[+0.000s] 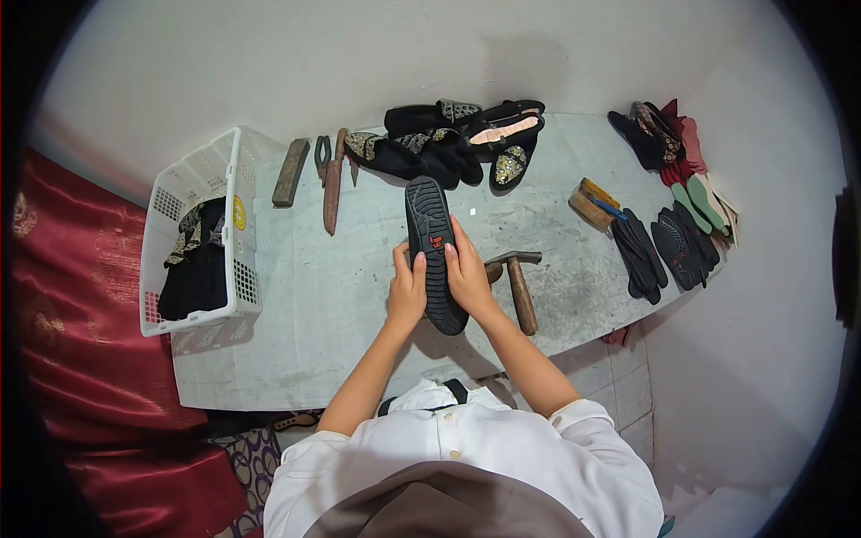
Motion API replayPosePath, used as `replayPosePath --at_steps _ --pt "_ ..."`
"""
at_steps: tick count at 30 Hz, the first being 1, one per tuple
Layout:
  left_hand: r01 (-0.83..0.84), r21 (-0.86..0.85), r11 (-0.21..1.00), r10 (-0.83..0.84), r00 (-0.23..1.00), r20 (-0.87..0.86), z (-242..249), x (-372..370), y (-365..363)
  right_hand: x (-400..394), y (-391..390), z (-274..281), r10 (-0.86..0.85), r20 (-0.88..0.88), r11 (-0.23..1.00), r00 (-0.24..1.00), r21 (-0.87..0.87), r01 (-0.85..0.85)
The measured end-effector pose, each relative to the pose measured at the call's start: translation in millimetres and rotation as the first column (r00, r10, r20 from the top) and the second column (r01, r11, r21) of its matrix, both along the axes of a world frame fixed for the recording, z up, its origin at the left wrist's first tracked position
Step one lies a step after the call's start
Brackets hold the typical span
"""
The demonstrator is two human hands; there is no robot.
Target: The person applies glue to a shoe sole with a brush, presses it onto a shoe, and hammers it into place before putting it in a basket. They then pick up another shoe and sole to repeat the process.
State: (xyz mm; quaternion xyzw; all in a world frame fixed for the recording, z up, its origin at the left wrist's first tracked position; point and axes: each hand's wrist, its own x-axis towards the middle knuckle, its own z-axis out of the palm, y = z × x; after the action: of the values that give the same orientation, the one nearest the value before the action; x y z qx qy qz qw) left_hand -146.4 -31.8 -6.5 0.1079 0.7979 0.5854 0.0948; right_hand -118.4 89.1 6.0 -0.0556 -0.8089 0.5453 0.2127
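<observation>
A black shoe [429, 215] is held up in the middle of the head view, its ridged sole facing me and a red mark at mid-sole. My left hand [408, 289] grips its left side, thumb against the sole edge. On the opposite side my right hand [468, 273] is closed round it, thumb also on the sole. The shoe's upper is turned away and hidden. Just right of my right hand, a hammer [522, 296] with a wooden handle lies on the table [305, 350].
A white plastic basket [235, 309] with black embellished pieces stands at left. Beside it lie a wooden block [291, 172], scissors [324, 157] and a knife [333, 188]. Several black shoes [386, 154] sit at the back. Black soles [639, 255] and a wooden brush [587, 206] lie at right.
</observation>
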Motion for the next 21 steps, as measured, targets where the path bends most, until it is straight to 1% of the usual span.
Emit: replayPosePath --at_steps 6,9,12,15,18,21 --pt "-0.006 0.012 1.000 0.006 1.000 -0.027 -5.6 -1.5 0.2 -1.2 0.6 -1.4 0.001 -0.001 1.000 1.000 -0.018 -0.001" --pt "0.004 0.007 1.000 -0.004 1.000 -0.006 -1.8 -1.2 -0.5 -1.5 2.0 -0.5 0.018 0.034 0.998 0.999 -0.064 -0.016" --pt "0.009 0.019 1.000 -0.009 1.000 0.008 0.1 -0.6 -0.9 -0.3 0.5 -1.3 0.004 0.014 0.998 1.000 -0.068 -0.003" --pt "-0.001 0.067 0.998 0.002 1.000 -0.016 -6.6 -0.2 -0.4 0.2 1.1 -1.0 -0.013 0.007 0.998 1.000 -0.069 0.014" --pt "0.011 0.080 0.997 -0.009 1.000 -0.016 -11.7 -1.0 -1.9 -3.4 3.8 -8.5 -0.015 -0.020 0.988 1.000 -0.154 0.011" --pt "0.025 0.128 0.991 -0.029 0.999 0.028 -9.2 -1.0 -3.5 -4.6 3.8 -9.6 -0.054 -0.016 0.990 0.998 -0.134 0.051"
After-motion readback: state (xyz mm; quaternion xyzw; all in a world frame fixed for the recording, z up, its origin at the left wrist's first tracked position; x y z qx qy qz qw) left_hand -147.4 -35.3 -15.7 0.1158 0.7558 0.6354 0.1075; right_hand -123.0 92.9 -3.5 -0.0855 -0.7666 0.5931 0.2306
